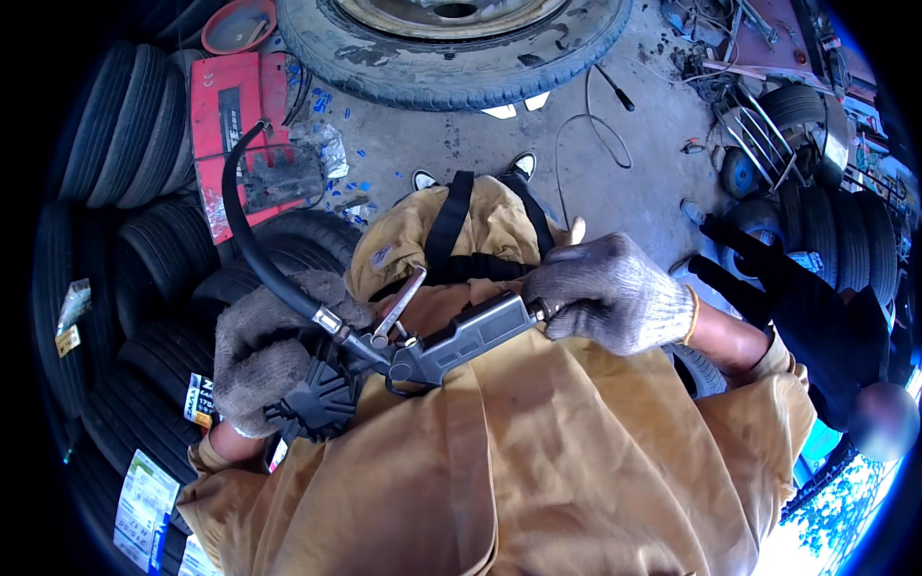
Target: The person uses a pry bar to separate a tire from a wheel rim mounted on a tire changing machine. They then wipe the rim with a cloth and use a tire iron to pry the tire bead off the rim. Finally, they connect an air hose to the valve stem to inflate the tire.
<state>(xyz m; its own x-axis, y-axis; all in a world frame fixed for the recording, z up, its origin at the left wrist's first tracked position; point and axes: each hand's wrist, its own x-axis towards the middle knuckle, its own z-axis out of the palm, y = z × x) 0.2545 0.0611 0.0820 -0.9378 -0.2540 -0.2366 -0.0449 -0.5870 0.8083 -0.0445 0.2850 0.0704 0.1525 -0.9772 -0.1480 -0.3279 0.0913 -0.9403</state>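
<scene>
In front of my chest I hold a black tire inflator gun (480, 331) with a silver lever (401, 300). My left hand (254, 350), in a grey knit glove, is closed around its left end, beside the round, rubber-covered black gauge (317, 398). A thick black hose (242, 216) with a metal collar rises from that end and curves away to the upper left. My right hand (615, 293), also gloved, pinches a small metal fitting (540, 311) at the gun's right end. Its fingers partly hide the fitting.
A large wheel with its tire (451, 82) lies on the floor ahead. Left of it stand a red panel (226, 106) and a red basin (238, 27). Stacked tires (120, 130) line the left. A cable (595, 125) crosses the floor. Another person (826, 317) is at right.
</scene>
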